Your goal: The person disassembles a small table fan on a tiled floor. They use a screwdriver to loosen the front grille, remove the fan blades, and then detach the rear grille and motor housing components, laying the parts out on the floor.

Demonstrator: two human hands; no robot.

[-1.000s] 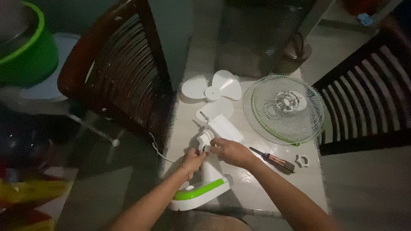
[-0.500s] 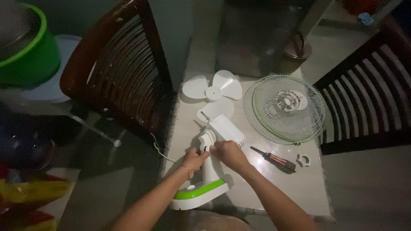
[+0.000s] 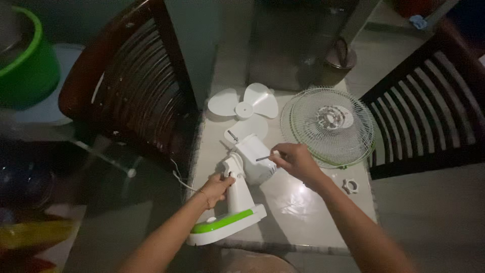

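At frame centre, on the pale table (image 3: 298, 212), the left hand (image 3: 217, 185) is gripping the white fan stand (image 3: 236, 194) at its neck. The right hand (image 3: 294, 159) is pinching a screwdriver (image 3: 263, 158), its tip resting against the motor housing (image 3: 252, 157); the wire guard (image 3: 328, 125) is lying just right.

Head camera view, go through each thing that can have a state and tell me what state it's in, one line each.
Fan body: lying tilted on the table, guard and blade off.
Fan blade: detached, flat on table.
Wire guard: removed, lying flat.
Plastic nut: loose on table.
Screwdriver: lifted, in right hand.
Left hand: gripping fan neck.
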